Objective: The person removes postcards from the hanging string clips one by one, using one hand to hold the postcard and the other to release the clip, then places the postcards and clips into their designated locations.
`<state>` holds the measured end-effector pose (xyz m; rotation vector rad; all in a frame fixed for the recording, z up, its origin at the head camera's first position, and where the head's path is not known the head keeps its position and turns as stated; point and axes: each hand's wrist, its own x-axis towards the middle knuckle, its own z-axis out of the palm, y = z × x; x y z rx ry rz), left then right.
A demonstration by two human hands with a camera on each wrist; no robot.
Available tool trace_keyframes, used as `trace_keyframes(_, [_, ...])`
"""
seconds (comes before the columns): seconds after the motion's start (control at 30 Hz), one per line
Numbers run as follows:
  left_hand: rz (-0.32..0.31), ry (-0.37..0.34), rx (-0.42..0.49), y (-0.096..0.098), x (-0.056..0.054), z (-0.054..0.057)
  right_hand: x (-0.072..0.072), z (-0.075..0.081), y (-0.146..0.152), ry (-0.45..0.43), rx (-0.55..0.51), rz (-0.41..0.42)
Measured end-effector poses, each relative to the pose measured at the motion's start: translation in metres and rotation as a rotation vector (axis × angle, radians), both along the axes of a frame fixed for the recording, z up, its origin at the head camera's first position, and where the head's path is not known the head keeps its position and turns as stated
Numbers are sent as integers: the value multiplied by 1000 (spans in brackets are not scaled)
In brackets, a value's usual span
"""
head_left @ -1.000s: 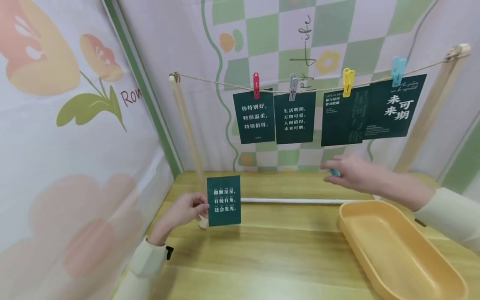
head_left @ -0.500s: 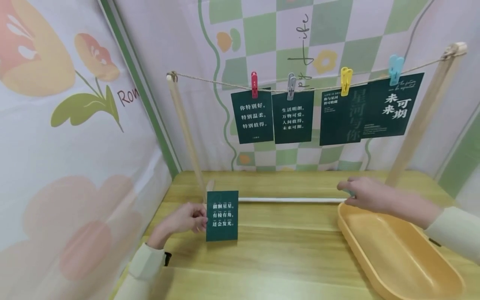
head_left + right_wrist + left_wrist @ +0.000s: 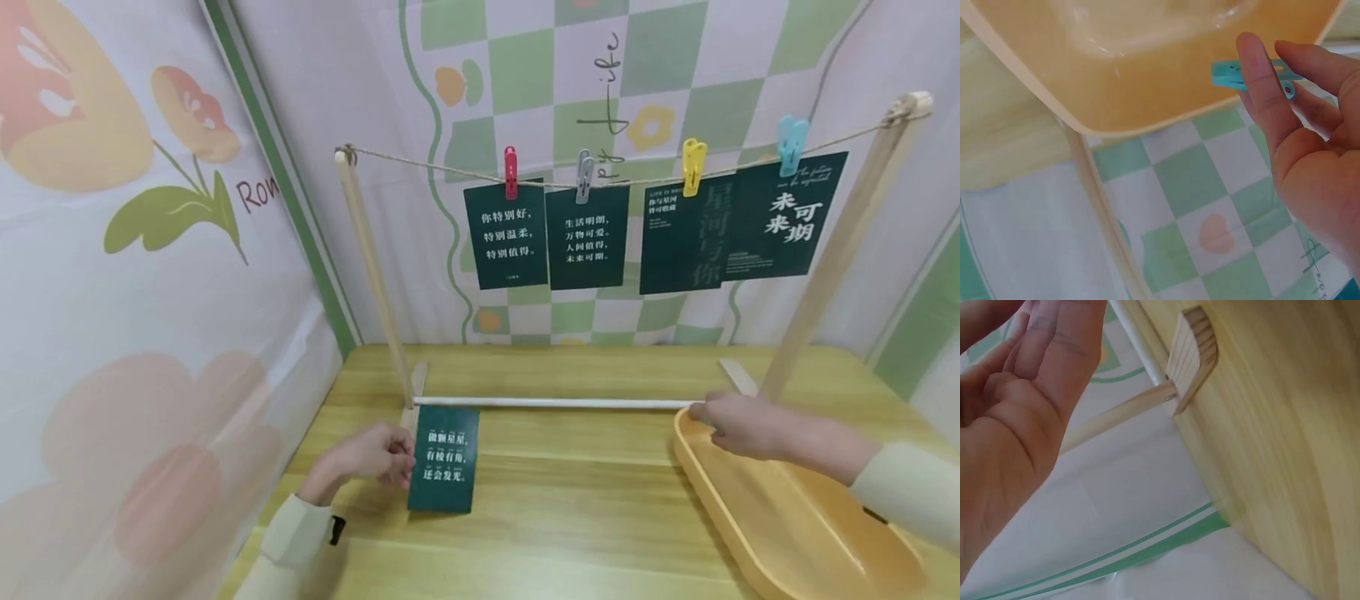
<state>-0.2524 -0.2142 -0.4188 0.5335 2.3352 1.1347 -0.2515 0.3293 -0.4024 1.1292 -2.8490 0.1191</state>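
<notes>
At the left side of the table, my left hand [image 3: 371,457] pinches the left edge of a dark green card [image 3: 442,492] with white writing. The card lies outside the left wrist view, where only my palm and part of the fingers show. My right hand [image 3: 761,425] is over the far end of an orange tub [image 3: 705,490]. In the right wrist view, its thumb and fingers pinch a light blue clothespin [image 3: 1227,72]; my hand hides this clothespin in the head view.
A twine line [image 3: 427,167] runs between two wooden posts [image 3: 375,271]. Red, grey, yellow and blue clothespins hold dark green cards [image 3: 587,237] on it. A white rod [image 3: 570,403] joins the posts low down. A patterned cloth [image 3: 592,75] hangs behind.
My left hand has come down and nearer with the card, which now leans back more. My right hand has moved down and to the right, from below the hanging cards to the tub.
</notes>
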Motion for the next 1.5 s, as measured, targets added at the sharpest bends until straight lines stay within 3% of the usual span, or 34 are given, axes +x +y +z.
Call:
trace_keyframes(0.47, [-7,-123,-63,2,7,-12,3,-27,14,70,47,74])
trace_keyframes(0.63, [3,-167,-94,1,11,-17,5,-33,16,35,5,61])
trace_keyframes(0.83, [27,-187,-130,2,12,-21,7,-35,17,-139,-40,-21])
trace_keyframes(0.9, [31,-183,-146,2,12,-23,7,-35,17,-153,-47,-22])
trace_keyframes(1.1, [37,-178,-192,2,12,-29,4,-43,20,19,-52,106])
trace_keyframes(1.5, [91,-194,-273,5,19,-32,1,-54,25,63,-47,117])
